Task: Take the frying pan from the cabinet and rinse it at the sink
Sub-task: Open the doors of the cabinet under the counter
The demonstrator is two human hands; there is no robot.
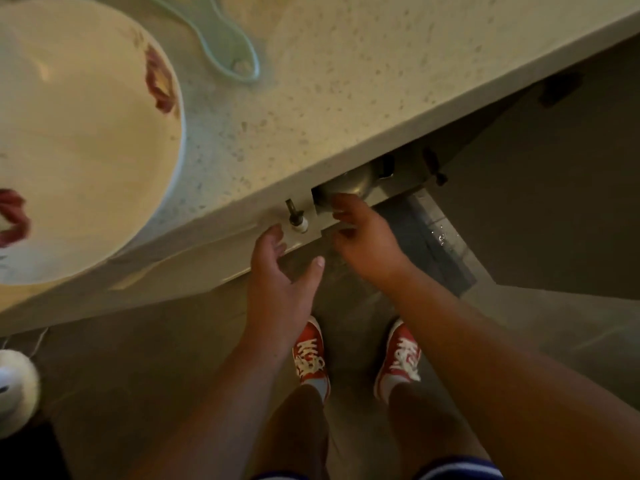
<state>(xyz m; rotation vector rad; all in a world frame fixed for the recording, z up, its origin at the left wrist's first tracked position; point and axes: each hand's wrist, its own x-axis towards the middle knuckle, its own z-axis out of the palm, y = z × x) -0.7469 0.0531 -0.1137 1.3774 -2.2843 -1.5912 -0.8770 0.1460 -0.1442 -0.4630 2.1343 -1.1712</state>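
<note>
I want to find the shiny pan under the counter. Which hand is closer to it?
The right hand. Its fingertips reach the shiny pan in the cabinet opening; the left hand hangs lower, beside it.

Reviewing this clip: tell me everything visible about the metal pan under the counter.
Only part of the metal pan shows: a rounded, dull grey, slightly shiny surface inside the open cabinet, just below the speckled countertop edge. The rest is hidden by the counter and shadow. The right hand reaches toward it, fingers spread; whether they touch it is unclear.
</note>
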